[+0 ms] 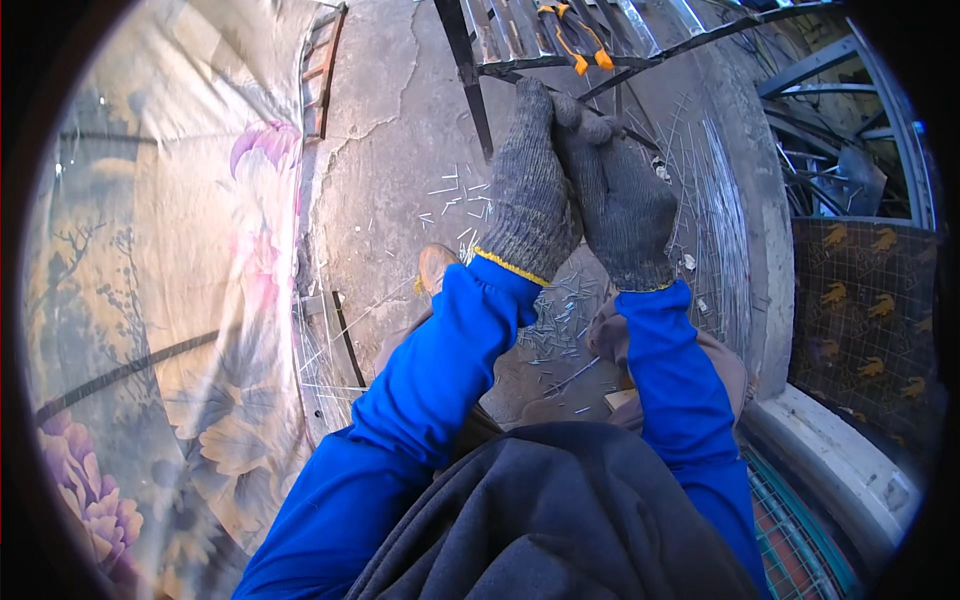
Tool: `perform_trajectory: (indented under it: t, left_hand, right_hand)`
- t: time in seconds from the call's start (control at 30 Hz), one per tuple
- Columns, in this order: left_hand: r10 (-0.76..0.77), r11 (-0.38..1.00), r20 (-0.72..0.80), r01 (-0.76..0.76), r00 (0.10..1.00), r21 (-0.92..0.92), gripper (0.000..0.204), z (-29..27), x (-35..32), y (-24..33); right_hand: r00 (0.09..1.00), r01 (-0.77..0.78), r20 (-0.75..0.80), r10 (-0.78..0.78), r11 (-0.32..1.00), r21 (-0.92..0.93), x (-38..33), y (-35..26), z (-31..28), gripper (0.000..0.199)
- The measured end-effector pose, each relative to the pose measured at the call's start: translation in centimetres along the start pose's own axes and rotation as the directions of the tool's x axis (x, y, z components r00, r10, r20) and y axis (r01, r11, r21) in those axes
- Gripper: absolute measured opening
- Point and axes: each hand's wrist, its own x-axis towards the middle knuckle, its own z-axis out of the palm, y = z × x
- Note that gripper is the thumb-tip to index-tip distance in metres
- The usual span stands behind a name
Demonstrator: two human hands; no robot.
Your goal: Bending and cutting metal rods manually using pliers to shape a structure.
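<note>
Gloved left hand [533,180] and right hand [628,205] meet at a thin dark rod [637,136], far centre, apparently steadying it; fingers curl, but I cannot tell whether either grip pinches it. Pliers [572,38] lie beyond, presumably for reach.

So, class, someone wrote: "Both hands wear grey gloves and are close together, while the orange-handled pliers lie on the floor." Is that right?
Not quite; the pliers' place is wrong. The head view shows the orange-handled pliers lying on the slatted metal rack. The left hand and right hand do wear grey gloves and are close together.
</note>
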Motion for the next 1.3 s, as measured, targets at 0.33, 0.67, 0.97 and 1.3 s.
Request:
perform_trajectory:
  t: [0.33,0.67,0.97,1.3]
  left_hand:
    - [0.282,0.938,-0.047,-0.265,0.958,0.222,0.038,-2.3,3.2,9.0]
    - [0.185,0.983,-0.2,-0.185,0.962,0.021,0.035,-2.6,2.5,10.4]
    - [0.283,0.957,-0.148,-0.268,0.948,0.116,0.028,-1.3,2.0,9.8]
    - [0.329,0.943,0.062,-0.331,0.942,0.021,0.034,-1.1,2.0,11.7]
  right_hand:
    - [0.849,-0.418,0.441,0.292,0.881,0.222,-2.1,-6.3,-0.9,0.025]
    - [0.793,-0.513,0.542,0.279,0.785,0.347,-3.8,-7.1,0.7,0.027]
    - [0.773,-0.624,0.443,0.453,0.667,0.406,-3.6,-8.3,0.8,0.022]
    - [0.619,-0.763,0.66,0.425,0.524,0.378,-0.4,-8.4,-0.9,0.028]
